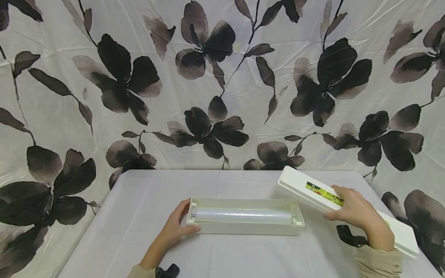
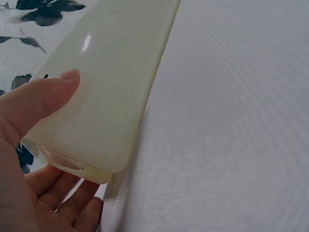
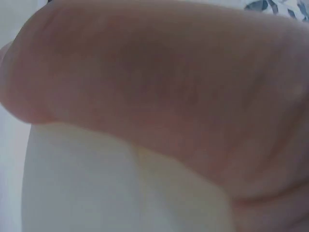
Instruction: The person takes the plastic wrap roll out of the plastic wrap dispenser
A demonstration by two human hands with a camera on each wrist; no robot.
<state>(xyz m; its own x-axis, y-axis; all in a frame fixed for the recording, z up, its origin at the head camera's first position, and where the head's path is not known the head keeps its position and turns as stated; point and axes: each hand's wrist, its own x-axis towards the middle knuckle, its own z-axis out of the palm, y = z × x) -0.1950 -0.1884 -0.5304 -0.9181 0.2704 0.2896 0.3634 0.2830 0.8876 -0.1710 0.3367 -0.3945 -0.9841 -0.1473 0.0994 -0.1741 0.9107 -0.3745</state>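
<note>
A long cream-white cling film box (image 1: 248, 229) sits lidless on the table, with a roll of cling film (image 1: 243, 215) lying lengthwise inside it. My left hand (image 1: 176, 224) grips the box's left end. In the left wrist view, the thumb (image 2: 53, 94) presses the side wall, and the other fingers reach round the end. To the right, my right hand (image 1: 358, 212) holds the long white lid (image 1: 300, 189) across its middle, tilted down to the right and apart from the box. A yellow-green label (image 1: 324, 193) shows on the lid, partly under the fingers. The right wrist view is blurred and mostly filled by the hand.
A white cloth covers the table (image 1: 156, 189). Behind it hangs a pale curtain (image 1: 257, 92) with dark flower prints. Black wrist mounts show at the left wrist (image 1: 167, 271) and the right wrist (image 1: 351, 236).
</note>
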